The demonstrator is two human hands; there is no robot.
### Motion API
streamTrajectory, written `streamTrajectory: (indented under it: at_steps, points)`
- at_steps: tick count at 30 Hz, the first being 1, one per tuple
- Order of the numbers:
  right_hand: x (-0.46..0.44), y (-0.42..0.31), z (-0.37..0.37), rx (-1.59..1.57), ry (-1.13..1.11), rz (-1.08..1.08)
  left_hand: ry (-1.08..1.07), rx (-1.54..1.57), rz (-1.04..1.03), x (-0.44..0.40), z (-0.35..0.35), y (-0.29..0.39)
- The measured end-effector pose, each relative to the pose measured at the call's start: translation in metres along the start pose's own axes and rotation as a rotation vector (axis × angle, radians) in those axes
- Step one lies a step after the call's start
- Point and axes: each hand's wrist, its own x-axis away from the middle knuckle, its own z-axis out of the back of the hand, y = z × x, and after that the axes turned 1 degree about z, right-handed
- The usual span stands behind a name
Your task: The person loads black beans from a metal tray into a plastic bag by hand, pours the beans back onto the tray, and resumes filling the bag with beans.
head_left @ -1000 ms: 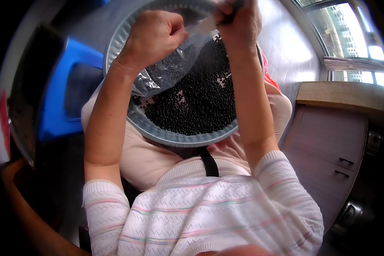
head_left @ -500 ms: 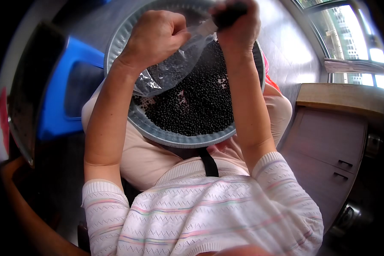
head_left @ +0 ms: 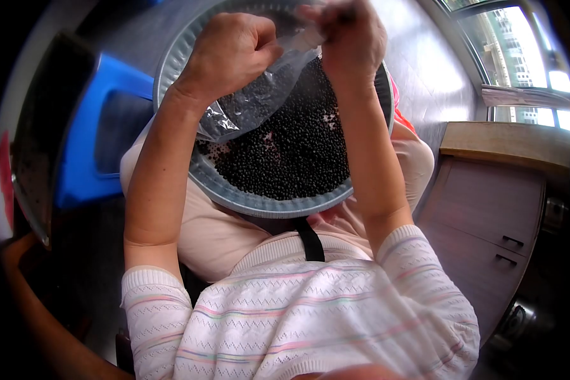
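A round grey-blue basin rests on my lap, with many small black beads or beans spread in it. My left hand is closed on a clear plastic bag that hangs over the basin's left part. At the bag's narrow upper end there is a whitish piece, between my two hands. My right hand is beside that piece, over the basin's top right; its fingers and the dark thing at them are blurred, so what it grips cannot be made out.
A blue plastic stool stands to the left, beside a dark panel. On the right are a brown cabinet with two black handles and a window. Grey floor shows beyond the basin.
My right hand has shifted and turned near the bag's end; the black thing it held shows less clearly than half a second ago. My left hand has stayed nearly still.
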Motion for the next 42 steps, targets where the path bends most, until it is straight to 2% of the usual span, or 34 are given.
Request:
streamTrajectory:
  at_steps: [3,5,7,9,10,11,13,14,17,19,20,23,24,25,27,29,33,35,36,39,42]
  points:
    - [-0.002,-0.003,0.038,-0.092,0.063,-0.092,0.013,-0.040,-0.028,0.000,0.000,0.000]
    - [0.015,-0.004,0.075,0.249,-0.108,-0.077,0.017,-0.048,-0.036,-0.001,0.001,-0.001]
    - [0.034,0.004,0.099,0.558,-0.140,-0.226,0.004,-0.035,-0.017,0.000,0.001,0.001]
    - [0.049,0.038,0.138,0.825,-0.186,-0.148,-0.030,-0.002,0.022,0.000,0.004,0.009]
    - [0.051,0.053,0.157,1.087,-0.204,-0.116,-0.036,0.010,0.054,0.001,0.004,0.010]
    - [0.052,0.056,0.159,1.310,-0.291,0.065,-0.043,0.020,0.083,0.001,0.003,0.011]
    - [0.061,0.071,0.161,1.559,-0.427,0.242,-0.046,0.023,0.096,0.001,0.002,0.012]
    - [0.072,0.071,0.151,1.664,-0.500,0.242,-0.038,0.016,0.080,0.001,0.002,0.011]
    - [0.104,0.059,0.130,1.697,-0.731,0.315,-0.031,0.026,0.075,0.001,0.002,0.009]
    - [0.115,0.057,0.132,1.758,-0.878,0.199,-0.031,0.031,0.074,0.001,0.002,0.009]
    - [0.116,0.060,0.136,1.716,-0.872,0.267,-0.031,0.030,0.069,0.001,0.002,0.009]
    - [0.110,0.061,0.142,1.616,-0.821,0.130,-0.040,0.021,0.066,0.000,0.002,0.010]
    - [0.105,0.063,0.146,1.462,-0.713,0.136,-0.040,0.016,0.071,0.001,0.003,0.009]
    - [0.101,0.055,0.141,1.325,-0.556,-0.161,-0.042,0.021,0.061,0.001,0.004,0.009]
    - [0.085,0.041,0.132,0.949,-0.191,-0.592,-0.044,0.026,0.045,0.001,0.004,0.008]
    - [0.061,0.018,0.124,0.465,-0.070,-0.717,-0.040,0.021,0.056,0.002,0.005,0.009]
    - [0.021,-0.011,0.083,0.057,0.010,-0.501,0.011,-0.030,-0.016,0.000,-0.001,-0.001]
    - [0.001,-0.017,0.064,-0.082,0.029,-0.444,-0.014,-0.024,0.014,0.000,-0.001,-0.001]
    - [-0.007,-0.018,0.056,-0.118,-0.046,-0.394,-0.026,-0.022,0.031,0.000,0.000,0.000]
    - [-0.019,-0.013,0.041,-0.300,-0.086,-0.365,-0.028,-0.003,0.049,0.000,0.001,0.001]
    - [-0.022,-0.011,0.019,-0.219,0.011,-0.245,-0.011,0.018,0.016,0.000,0.000,0.000]
